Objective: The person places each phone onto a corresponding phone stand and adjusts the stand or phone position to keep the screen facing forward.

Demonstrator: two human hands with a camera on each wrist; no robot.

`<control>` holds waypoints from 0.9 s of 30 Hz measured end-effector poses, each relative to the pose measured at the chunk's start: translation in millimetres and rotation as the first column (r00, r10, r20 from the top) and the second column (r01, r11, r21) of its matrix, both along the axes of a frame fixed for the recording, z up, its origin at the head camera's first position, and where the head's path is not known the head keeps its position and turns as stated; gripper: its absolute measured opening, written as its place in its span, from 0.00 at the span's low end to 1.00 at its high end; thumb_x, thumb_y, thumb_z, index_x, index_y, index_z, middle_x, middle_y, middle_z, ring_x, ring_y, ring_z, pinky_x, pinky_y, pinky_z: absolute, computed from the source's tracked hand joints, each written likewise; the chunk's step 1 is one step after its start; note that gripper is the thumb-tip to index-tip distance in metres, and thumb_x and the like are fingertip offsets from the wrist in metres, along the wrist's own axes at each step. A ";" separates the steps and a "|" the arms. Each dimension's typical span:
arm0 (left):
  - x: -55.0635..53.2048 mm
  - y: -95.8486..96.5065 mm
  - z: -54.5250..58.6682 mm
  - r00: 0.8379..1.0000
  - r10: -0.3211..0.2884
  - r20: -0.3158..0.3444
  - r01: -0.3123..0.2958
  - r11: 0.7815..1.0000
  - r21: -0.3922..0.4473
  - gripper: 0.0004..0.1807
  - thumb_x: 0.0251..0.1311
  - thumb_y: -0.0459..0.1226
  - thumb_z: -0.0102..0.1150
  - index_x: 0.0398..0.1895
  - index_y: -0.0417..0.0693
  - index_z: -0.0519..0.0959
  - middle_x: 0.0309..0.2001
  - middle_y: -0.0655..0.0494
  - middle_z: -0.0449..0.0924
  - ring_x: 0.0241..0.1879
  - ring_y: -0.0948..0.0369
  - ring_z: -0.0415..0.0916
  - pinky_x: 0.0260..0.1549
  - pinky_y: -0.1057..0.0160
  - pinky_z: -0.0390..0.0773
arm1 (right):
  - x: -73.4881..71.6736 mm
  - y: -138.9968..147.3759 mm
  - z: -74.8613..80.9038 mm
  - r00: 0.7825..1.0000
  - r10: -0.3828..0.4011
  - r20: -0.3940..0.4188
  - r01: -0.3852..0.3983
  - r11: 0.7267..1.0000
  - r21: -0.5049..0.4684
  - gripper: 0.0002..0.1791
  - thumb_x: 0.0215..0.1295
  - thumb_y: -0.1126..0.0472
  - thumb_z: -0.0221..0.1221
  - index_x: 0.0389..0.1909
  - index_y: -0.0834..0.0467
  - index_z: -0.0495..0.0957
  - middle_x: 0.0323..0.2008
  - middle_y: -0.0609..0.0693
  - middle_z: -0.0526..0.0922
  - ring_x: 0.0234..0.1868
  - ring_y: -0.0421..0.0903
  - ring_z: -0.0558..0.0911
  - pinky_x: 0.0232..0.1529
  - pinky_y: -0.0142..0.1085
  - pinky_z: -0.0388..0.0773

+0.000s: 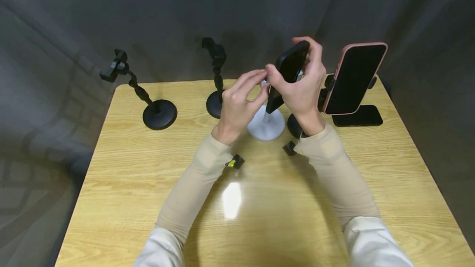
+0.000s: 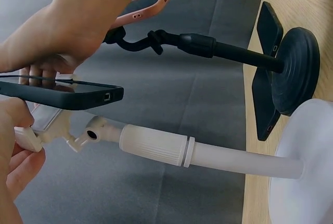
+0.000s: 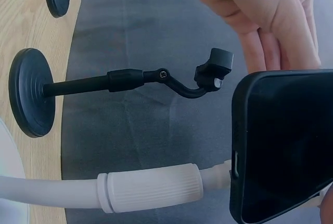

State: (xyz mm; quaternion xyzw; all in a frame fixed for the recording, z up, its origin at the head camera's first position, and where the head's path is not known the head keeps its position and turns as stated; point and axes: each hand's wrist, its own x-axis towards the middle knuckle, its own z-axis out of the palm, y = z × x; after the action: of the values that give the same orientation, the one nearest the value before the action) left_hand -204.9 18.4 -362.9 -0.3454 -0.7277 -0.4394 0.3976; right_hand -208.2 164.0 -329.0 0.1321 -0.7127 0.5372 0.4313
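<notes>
A black phone (image 1: 291, 67) is held up over the table by my right hand (image 1: 302, 90), thumb on its near edge and fingers at the far one. My left hand (image 1: 239, 100) pinches the end of the white clamp (image 2: 28, 138) on a white phone stand (image 2: 153, 143). In the left wrist view the phone lies close against this clamp, its screen turned away from it. The stand's round base (image 1: 265, 129) rests on the table. In the right wrist view the phone (image 3: 286, 135) covers most of the clamp.
Two black phone stands with no phone, one at far left (image 1: 159, 114) and one nearer (image 1: 213, 104), stand left of the hands. At right, a pink-cased phone (image 1: 356, 79) sits in another black stand. Behind it lies a flat black phone (image 1: 358, 116). Two small black pieces (image 1: 237, 161) lie in front.
</notes>
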 end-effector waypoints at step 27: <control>1.4 -8.1 2.6 0.999 -0.022 0.038 0.023 1.000 -0.005 0.07 0.62 0.26 0.64 0.41 0.30 0.85 0.43 0.40 0.87 0.39 0.53 0.86 0.46 0.67 0.85 | -10.6 -12.4 -5.5 0.992 -0.103 -0.074 0.103 0.995 -0.010 0.40 0.48 0.42 0.66 0.56 0.65 0.72 0.37 0.60 0.80 0.36 0.45 0.78 0.37 0.34 0.77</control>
State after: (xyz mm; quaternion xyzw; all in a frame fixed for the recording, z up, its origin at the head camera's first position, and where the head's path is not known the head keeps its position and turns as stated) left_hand -203.5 10.2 -360.3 -0.3463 -0.7325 -0.4482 0.3778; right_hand -218.8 151.7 -334.5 0.1139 -0.7004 0.5111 0.4851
